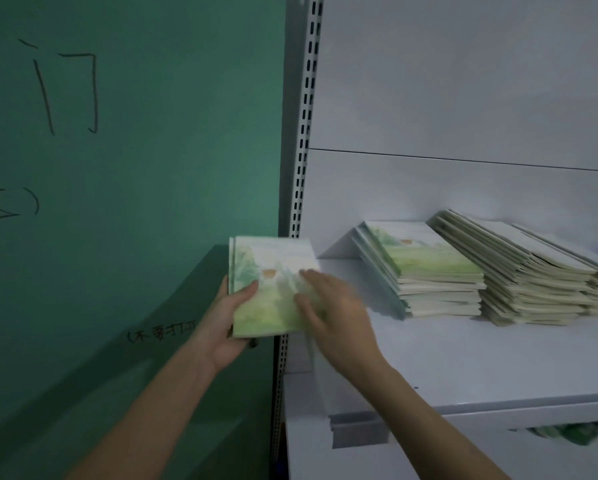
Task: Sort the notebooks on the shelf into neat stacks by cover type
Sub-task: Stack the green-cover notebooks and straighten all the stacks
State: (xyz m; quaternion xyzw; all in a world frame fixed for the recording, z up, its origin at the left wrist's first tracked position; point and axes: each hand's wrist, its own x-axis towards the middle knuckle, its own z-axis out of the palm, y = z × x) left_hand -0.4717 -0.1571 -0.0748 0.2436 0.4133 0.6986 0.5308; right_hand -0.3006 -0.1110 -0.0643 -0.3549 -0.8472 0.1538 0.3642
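At left of the white shelf [463,358], off its edge: a small bundle of notebooks [269,289], green-and-white landscape cover uppermost, at least two spines visible along the left side. Left hand [226,323]: gripping the bundle from below and the left, thumb curled over the cover's lower left. Right hand [332,313]: blurred, fingers spread fairly straight and lying across the right part of the cover; whether it grips the edge cannot be told. On the shelf, right of the bundle and well apart from it: one stack of notebooks [425,271] with the same landscape cover on top, slightly fanned. Just beside that, further right: a second stack [519,271] with plain pale covers, also fanned. Behind and left: a green wall [134,168] with dark handwritten characters; a slotted metal upright [302,150] edges the shelving.
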